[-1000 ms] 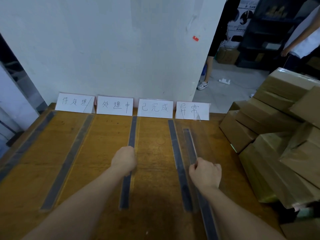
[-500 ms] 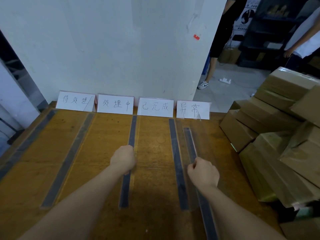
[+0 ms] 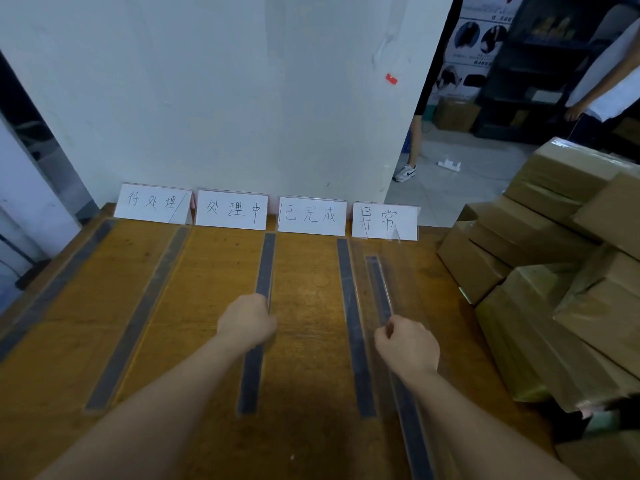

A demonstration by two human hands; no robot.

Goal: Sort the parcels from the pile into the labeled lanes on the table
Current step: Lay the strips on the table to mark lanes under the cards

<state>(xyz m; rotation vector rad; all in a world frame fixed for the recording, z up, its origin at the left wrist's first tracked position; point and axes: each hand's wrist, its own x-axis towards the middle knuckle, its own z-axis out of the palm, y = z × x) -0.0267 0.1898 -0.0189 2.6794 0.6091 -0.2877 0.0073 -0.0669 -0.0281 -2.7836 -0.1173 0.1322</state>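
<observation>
Cards (image 3: 231, 210), 4 in a row, stand at the back of the tabletop (image 3: 211, 271). Dark tape strips (image 3: 138, 317) run lengthwise from front to back, marking lanes. The left hand (image 3: 246, 323) rests on the 3rd strip as a closed fist, gripping nothing visible. The right hand (image 3: 407, 344), also fisted, sits on the rightmost strip. Parcels (image 3: 540, 237), brown boxes, lie piled at the right edge, their long sides skewed at mixed angles.

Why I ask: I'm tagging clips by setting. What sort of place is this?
Probably a warehouse parcel-sorting station: a pile of cardboard boxes beside a wooden table, dark tape strips dividing it into lanes, a handwritten card heading each, storage shelves behind.
</observation>
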